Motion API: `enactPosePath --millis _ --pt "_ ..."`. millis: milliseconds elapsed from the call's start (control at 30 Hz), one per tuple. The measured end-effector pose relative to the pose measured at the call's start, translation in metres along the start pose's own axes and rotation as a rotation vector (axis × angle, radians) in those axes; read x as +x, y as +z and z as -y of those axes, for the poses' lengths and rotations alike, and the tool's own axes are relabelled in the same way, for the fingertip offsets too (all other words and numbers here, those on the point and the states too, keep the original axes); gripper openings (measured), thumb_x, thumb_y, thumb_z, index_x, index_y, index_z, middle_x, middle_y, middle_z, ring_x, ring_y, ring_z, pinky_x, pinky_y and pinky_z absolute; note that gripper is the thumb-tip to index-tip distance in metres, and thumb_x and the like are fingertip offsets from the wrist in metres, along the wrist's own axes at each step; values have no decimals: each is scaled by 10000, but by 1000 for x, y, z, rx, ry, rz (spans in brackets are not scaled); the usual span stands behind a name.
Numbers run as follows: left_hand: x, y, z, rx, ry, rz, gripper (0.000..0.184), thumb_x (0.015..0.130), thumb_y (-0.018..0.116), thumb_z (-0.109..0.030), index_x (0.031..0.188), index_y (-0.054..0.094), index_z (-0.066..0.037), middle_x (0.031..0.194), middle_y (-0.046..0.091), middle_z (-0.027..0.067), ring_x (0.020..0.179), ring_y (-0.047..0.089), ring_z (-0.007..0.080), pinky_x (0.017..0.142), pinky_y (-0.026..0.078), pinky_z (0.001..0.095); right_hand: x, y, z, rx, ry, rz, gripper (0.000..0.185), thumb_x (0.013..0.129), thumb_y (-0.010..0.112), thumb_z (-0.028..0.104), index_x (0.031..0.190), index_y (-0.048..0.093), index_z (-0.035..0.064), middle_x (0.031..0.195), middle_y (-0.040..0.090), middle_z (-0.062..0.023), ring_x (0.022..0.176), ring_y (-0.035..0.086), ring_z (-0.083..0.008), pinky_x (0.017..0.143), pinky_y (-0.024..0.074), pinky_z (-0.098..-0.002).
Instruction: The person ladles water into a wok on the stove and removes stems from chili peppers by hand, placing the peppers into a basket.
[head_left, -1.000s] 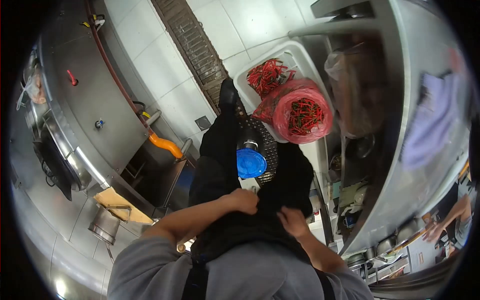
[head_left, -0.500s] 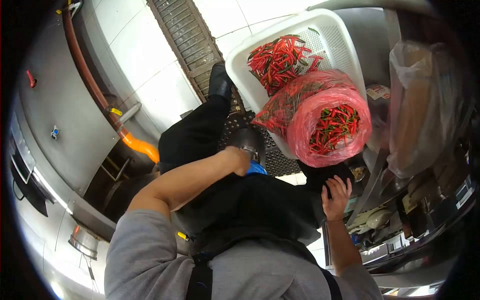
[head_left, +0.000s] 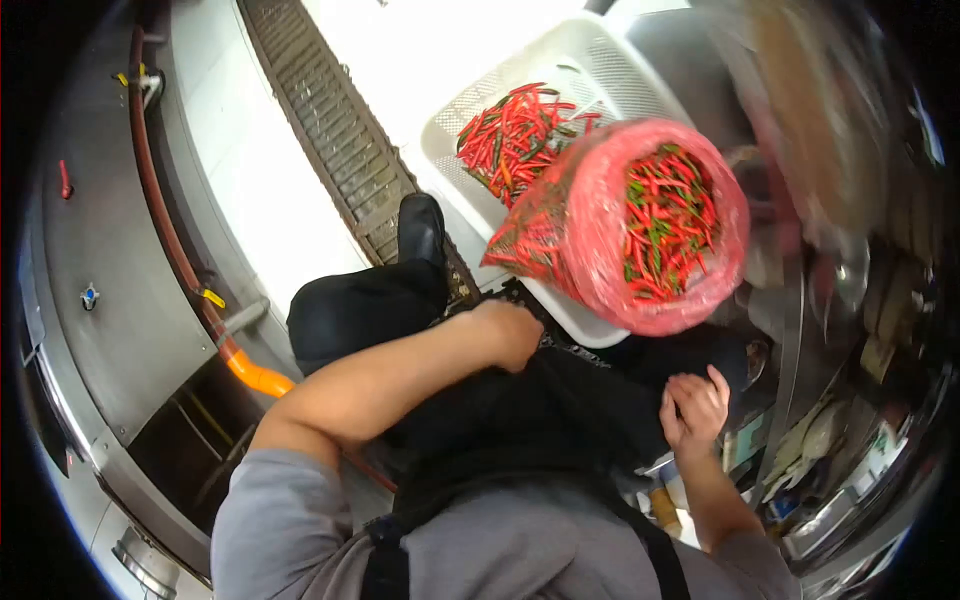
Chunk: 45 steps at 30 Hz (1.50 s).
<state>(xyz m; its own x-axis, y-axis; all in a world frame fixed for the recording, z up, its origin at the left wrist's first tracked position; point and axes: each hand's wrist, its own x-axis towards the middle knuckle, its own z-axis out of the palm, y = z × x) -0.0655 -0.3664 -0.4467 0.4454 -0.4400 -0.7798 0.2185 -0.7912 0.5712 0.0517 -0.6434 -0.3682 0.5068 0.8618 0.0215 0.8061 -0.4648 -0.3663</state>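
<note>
My left hand (head_left: 508,335) is curled into a fist above my lap, at the upper edge of the black apron (head_left: 520,410). Its fingers point down and away, so whatever they may hold is hidden. My right hand (head_left: 697,408) rests on the black cloth over my right thigh, fingers loosely apart and nothing in them. Just ahead of it, a pink plastic bag (head_left: 600,240) gapes open, full of red and green chillies (head_left: 668,225). The bag leans in a white perforated basket (head_left: 580,330), beside a loose heap of chillies (head_left: 515,140).
A floor drain grate (head_left: 340,130) runs past my black shoe (head_left: 421,228). To the left stands a steel unit (head_left: 130,270) with a red-brown pipe (head_left: 155,200) and an orange pipe end (head_left: 258,376). Cluttered shelving (head_left: 830,430) is close on the right.
My view has shifted, and the basket and bag appear lower and nearer my lap. My left hand is a little farther right, and the blue item beside it no longer shows. My right hand stays on my thigh.
</note>
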Motion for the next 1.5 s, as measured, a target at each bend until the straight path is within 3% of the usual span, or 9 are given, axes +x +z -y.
enactPosePath --millis 167,300,367,533,600,733,1000,1300,1500 --pt "5 -26 -19 5 15 -71 252 726 607 -210 792 697 16 864 677 198 802 665 295 706 515 416 -2 -6 10 83 53 -301 243 723 694 42 966 684 37 812 662 -98 779 636 -262 818 503 -374" --pt "-13 -28 -48 -68 -51 3 234 793 634 -261 835 702 -41 762 677 145 715 663 252 652 521 376 -13 -1 18 179 207 -548 186 753 689 67 936 689 35 776 652 -133 763 641 -275 775 505 -361" --pt "-18 -31 -55 -8 458 -420 221 799 641 -261 882 695 -64 812 679 138 757 659 275 688 520 383 -23 -3 18 207 204 -610 175 755 686 67 926 687 31 773 652 -132 763 641 -277 776 505 -363" --pt "-28 -102 -92 332 236 -1327 175 761 595 -152 894 673 -70 848 643 177 834 624 331 775 499 418 -40 -11 14 241 81 -637 121 758 677 69 870 675 22 763 649 -117 760 637 -282 786 501 -362" --pt "-1 -116 -72 656 -41 -1213 148 752 592 -152 850 673 -76 847 630 165 855 611 333 791 488 421 -42 -12 14 240 51 -664 112 748 669 57 853 667 21 730 630 -118 720 623 -284 737 494 -373" --pt "17 -103 -71 827 -126 -1294 130 748 589 -153 821 665 -77 845 617 148 864 605 329 782 480 435 -48 -11 14 293 38 -713 97 752 668 59 841 667 20 709 618 -122 706 618 -286 725 494 -373" --pt "0 -123 -72 268 -53 -1472 150 798 595 -164 811 660 -30 766 654 160 756 651 297 710 520 413 -73 -12 4 287 45 -778 114 752 675 68 863 682 43 762 651 -129 763 636 -296 766 504 -376" --pt "-30 -125 -88 -749 340 -1166 125 832 680 -139 895 626 -47 795 653 23 683 585 93 555 424 240 -76 -20 -2 385 135 -698 111 771 667 80 868 679 27 773 660 -135 749 637 -298 741 498 -372" --pt "-29 -108 -96 -853 421 -1004 123 847 673 -135 921 602 -67 761 622 -13 641 546 57 534 378 201 -12 -41 11 592 190 -367 232 826 651 233 912 683 20 779 658 -169 703 640 -295 674 497 -365"
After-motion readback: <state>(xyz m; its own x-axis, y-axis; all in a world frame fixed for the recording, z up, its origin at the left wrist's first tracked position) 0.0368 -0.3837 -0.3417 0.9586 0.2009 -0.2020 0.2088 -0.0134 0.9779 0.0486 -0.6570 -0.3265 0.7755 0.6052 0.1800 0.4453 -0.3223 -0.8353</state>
